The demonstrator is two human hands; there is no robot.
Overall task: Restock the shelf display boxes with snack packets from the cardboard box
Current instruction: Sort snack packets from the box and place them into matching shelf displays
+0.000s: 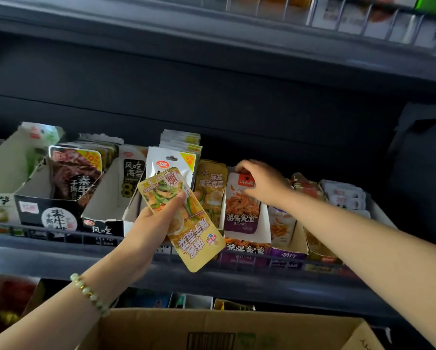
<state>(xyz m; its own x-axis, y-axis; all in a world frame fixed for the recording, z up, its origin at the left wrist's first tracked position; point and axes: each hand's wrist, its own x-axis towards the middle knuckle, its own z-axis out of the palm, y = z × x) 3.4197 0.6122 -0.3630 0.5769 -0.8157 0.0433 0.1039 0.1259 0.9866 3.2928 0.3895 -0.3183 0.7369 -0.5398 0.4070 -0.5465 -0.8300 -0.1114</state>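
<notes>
Left hand (153, 223): grip closed round the middle of a flat yellow foil snack packet (194, 238), thumb across its printed face.
Packet position: held tilted in front of the dark metal shelf (60, 258), overlapping the standing row of matching yellow packets (209, 188) and not yet in any box.
Right hand (262, 184): fingers curled over the red header of the front purple-and-white squid packet (242, 210), which stands in a white card display box (265, 223) just beside the yellow row.
Step in hand (judged): clearing room beside the yellow row before the new packet goes in.
Doing it well: turn the packet upright with its print facing forward, as its neighbours stand; keep the squid row held aside so that nothing tips; slide it in behind the front packet, and let go only once it is seated.
Supply: brown cardboard box (161, 327) below the shelf, its contents out of view.
</notes>
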